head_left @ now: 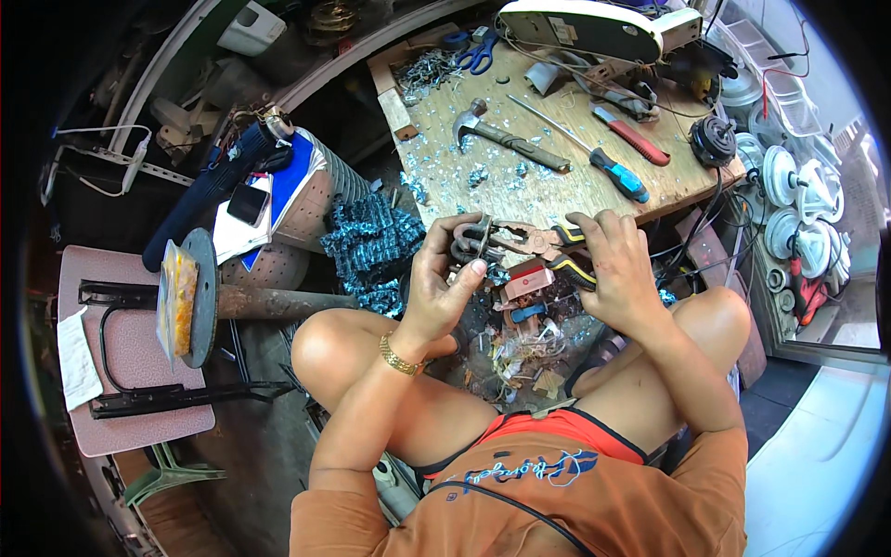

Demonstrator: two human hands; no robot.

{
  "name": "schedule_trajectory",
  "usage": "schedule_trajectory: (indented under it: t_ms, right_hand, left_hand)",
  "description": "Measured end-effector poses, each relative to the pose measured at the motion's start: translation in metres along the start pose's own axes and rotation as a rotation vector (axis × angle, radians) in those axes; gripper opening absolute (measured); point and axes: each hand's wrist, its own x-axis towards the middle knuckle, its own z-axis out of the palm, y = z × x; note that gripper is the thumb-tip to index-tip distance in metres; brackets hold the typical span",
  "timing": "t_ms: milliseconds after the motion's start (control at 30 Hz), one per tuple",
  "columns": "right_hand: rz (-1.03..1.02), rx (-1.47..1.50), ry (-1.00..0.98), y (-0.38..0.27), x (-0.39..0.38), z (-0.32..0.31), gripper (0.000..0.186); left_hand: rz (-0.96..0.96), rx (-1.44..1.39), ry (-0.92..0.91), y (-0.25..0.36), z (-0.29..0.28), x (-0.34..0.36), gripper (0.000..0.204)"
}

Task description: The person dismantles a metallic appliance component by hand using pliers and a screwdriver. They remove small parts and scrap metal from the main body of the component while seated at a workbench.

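Observation:
My right hand (pixel 620 269) is closed around the yellow-and-black handles of a pair of pliers (pixel 536 241), held in front of me above my knees. The jaws point left and reach a dark, looped metal part (pixel 467 243), which my left hand (pixel 434 286) pinches between thumb and fingers. Whether the jaws grip the part or only touch it, I cannot tell. On the wooden bench (pixel 422 153) just beyond lie a claw hammer (pixel 510 139), a blue-handled screwdriver (pixel 617 176) and a red-handled utility knife (pixel 631 135).
Blue scissors (pixel 478 53) and a heap of small metal pieces (pixel 427 79) sit at the bench's far left. Crumpled blue metallic strips (pixel 367 241) pile up beside my left knee. Scraps (pixel 529 357) litter the floor between my legs. A pink chair (pixel 148 343) stands left, white fan-like parts (pixel 789 186) right.

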Motion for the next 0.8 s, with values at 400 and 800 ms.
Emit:
schedule_trajectory:
  t_ms: [400, 800]
  right_hand:
    - [0.031, 0.175, 0.018, 0.008, 0.0, 0.026, 0.059]
    - [0.111, 0.468, -0.228, -0.006, -0.008, 0.032, 0.065]
  left_hand:
    - [0.031, 0.064, 0.043, -0.003, 0.008, -0.003, 0.046]
    - [-0.354, -0.094, 0.198, -0.021, 0.003, -0.021, 0.056]
